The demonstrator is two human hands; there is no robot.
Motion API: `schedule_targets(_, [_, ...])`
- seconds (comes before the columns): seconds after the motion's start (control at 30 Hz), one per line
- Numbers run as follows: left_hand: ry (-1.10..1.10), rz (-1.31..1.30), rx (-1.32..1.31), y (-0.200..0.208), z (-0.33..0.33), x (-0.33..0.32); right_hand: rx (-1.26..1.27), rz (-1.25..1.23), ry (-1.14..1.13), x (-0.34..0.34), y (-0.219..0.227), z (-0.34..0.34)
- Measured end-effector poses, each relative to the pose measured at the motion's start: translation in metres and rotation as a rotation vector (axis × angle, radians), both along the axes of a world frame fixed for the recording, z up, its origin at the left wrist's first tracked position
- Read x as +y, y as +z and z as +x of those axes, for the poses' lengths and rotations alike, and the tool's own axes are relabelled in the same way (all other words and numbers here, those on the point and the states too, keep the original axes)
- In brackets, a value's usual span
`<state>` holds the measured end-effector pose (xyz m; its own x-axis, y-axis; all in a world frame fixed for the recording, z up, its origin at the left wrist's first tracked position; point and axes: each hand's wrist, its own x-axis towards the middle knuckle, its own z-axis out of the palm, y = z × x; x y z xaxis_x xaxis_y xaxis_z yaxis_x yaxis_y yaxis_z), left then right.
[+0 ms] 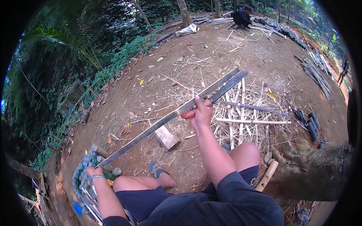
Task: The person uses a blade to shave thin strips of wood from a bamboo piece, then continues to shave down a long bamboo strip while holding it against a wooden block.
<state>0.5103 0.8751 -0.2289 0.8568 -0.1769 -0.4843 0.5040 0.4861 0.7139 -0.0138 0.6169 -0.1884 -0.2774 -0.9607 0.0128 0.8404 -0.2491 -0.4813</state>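
Observation:
A long split bamboo strip (141, 136) slants across in front of me, from lower left to upper right. At its lower end my left hand (91, 171), with a bracelet at the wrist, is closed around the tip. My right hand (203, 113) grips a machete (230, 86) by its reddish handle, the dark blade pointing away to the upper right. The same hand's thumb presses on the strip, which runs close alongside the blade. Below the strip a short cut log (166, 138) lies on the dirt, near my sandalled foot (155, 169).
Bamboo slivers and shavings (245, 132) cover the ground at centre right. Bottles (86, 165) cluster by my left arm. A tree trunk (316, 175) stands close at right, dark bamboo tubes (312, 126) beyond it. Farther off, a person (242, 17) crouches among bamboo poles (283, 30).

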Motion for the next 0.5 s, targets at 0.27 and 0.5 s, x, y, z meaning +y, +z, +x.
schedule_targets(0.27, [-0.230,-0.067,0.226,-0.038,-0.057,-0.048,-0.111,-0.161,-0.083,0.011,0.059,-0.053])
schedule_targets(0.5, [-0.591,0.205,-0.237,-0.022,-0.140,-0.078,-0.116,-0.241,-0.081,0.023,0.090,-0.076])
